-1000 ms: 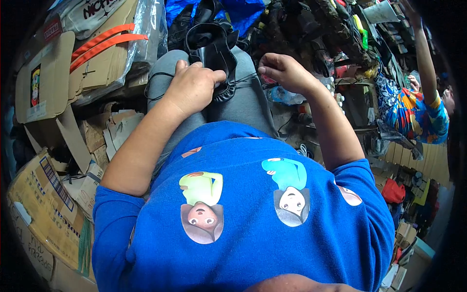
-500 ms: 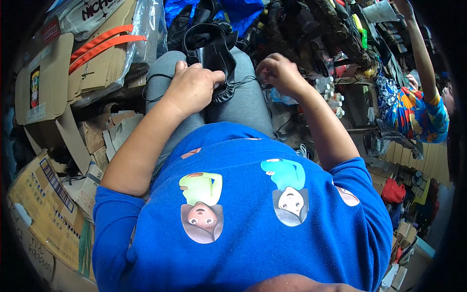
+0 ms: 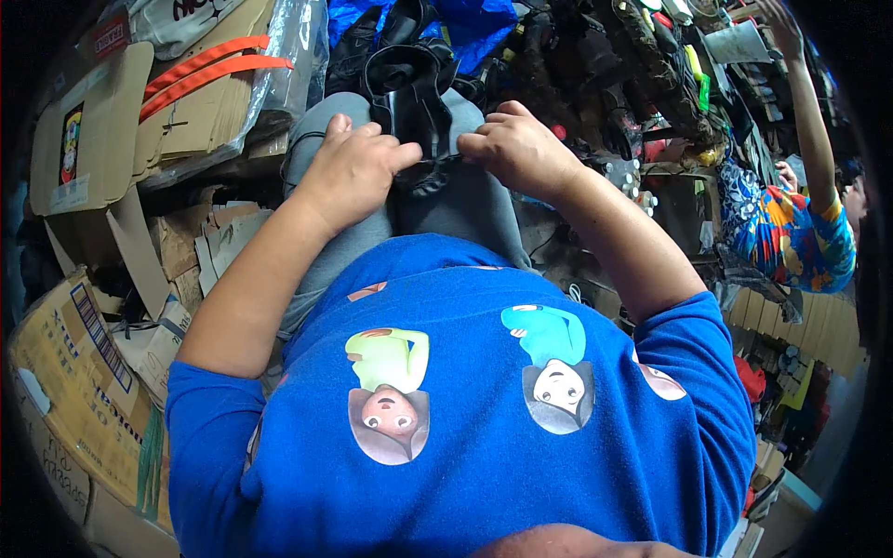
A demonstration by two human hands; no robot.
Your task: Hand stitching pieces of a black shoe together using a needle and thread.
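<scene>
A black leather shoe upper lies across my lap, its open end away from me and its gathered, puckered end towards me. My left hand is closed at its left edge, fingertips close against the leather. On the other side my right hand is closed in a pinch, just right of the upper. Whatever sits between the fingers of either hand is too thin or too hidden to name. A thin dark cord loops over my left knee beside the left hand.
Flattened cardboard with two orange strips is stacked on the left, above a printed carton. Beyond my knees lie more black leather pieces and a blue plastic sheet. Small bottles and a co-worker's raised arm are at right.
My right hand has moved left and inward, towards the upper. My left hand has shifted slightly left and down. The upper has moved a little to the right in view.
</scene>
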